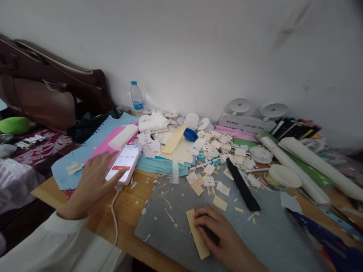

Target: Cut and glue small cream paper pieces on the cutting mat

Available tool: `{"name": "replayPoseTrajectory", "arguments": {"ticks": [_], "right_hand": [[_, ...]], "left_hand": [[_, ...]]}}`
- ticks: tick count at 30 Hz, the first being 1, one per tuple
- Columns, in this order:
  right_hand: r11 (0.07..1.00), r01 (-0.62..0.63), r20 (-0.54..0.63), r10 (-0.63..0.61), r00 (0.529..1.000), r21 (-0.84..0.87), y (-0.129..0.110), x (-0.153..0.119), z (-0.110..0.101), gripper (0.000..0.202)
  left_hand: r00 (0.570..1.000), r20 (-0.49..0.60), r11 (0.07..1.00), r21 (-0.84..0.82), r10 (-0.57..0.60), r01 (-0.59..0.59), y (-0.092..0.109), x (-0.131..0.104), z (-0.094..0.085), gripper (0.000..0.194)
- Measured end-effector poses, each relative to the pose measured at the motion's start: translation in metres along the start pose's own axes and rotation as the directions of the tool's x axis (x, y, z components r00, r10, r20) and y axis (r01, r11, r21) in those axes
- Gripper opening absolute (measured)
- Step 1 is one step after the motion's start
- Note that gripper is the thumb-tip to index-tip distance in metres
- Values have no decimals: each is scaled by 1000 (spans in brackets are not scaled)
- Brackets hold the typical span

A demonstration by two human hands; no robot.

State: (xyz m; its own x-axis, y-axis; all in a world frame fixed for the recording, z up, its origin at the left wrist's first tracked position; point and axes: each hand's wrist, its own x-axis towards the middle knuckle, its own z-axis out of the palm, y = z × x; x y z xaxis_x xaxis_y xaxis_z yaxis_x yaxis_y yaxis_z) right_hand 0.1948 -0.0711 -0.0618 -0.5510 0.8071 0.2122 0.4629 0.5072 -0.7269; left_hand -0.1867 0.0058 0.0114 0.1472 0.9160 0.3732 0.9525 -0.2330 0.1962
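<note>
Pink phone (122, 162) under left hand's (90, 181) open grip; right hand (224, 238) pressing tan strip (195, 232)

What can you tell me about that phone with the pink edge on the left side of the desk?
The phone is a slim smartphone in a pink case, lying face up and tilted, its top end resting on a pink sheet and its bottom end over the wooden desk. Its lit screen shows a timer-like readout and a red bar beneath. A white cable runs from its bottom end toward the desk's near edge. The left hand lies beside it, a finger touching the lower screen.
</note>
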Motion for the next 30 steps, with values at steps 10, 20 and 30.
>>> {"name": "replayPoseTrajectory", "arguments": {"ticks": [10,20,30], "right_hand": [[1000,2,3,-2,1000,-16,-3,2,-1,24],[1000,-1,2,1,1000,-14,-3,2,-2,22],[1000,-4,10,4,1000,-14,-3,1,-2,24]], "left_hand": [[939,109,945,-10,326,-327,-27,19,7,31],[965,80,960,108,251,-259,-47,14,-1,36],[964,63,964,50,259,-263,-47,15,-2,35]]}}
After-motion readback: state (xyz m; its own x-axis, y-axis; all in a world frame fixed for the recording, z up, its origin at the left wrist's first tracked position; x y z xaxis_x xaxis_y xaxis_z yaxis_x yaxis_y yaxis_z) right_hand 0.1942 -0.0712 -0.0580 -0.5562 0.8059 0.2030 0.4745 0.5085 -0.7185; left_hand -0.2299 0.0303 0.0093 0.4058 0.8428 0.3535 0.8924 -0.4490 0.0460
